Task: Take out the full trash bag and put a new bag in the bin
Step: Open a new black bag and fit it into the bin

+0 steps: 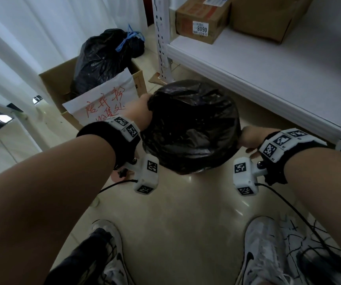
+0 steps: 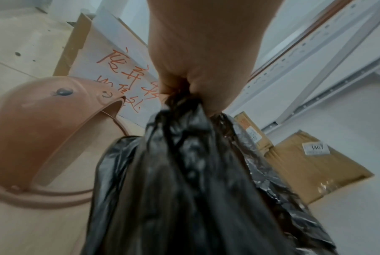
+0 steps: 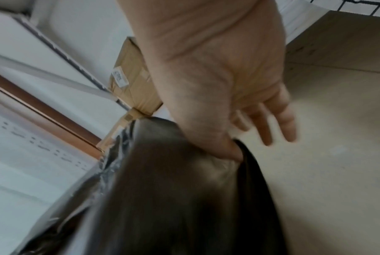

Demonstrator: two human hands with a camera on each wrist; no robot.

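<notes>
Between my two hands, above the glossy beige floor tiles (image 1: 186, 202), hangs the full black plastic trash bag (image 1: 190, 128). My left hand (image 1: 139, 112) is fisted tight around a gathered bunch of the bag's rim; the left wrist view shows the plastic twisted into that fist. My right hand (image 1: 247, 139) pinches the opposite edge with thumb and forefinger, and the remaining fingers (image 3: 280, 119) stick out straight, off the bag. Low on the left, just beside the hanging bag, I see the pinkish-brown plastic bin lid with a cartoon face (image 2: 42, 124). Farther back, a second tied black bag (image 1: 101, 58) sits in an open cardboard box (image 1: 52, 83) fronted by a white sheet with red handwriting (image 1: 103, 101). To my right stands a white metal shelf (image 1: 247, 64) carrying brown cartons (image 1: 202, 21).
</notes>
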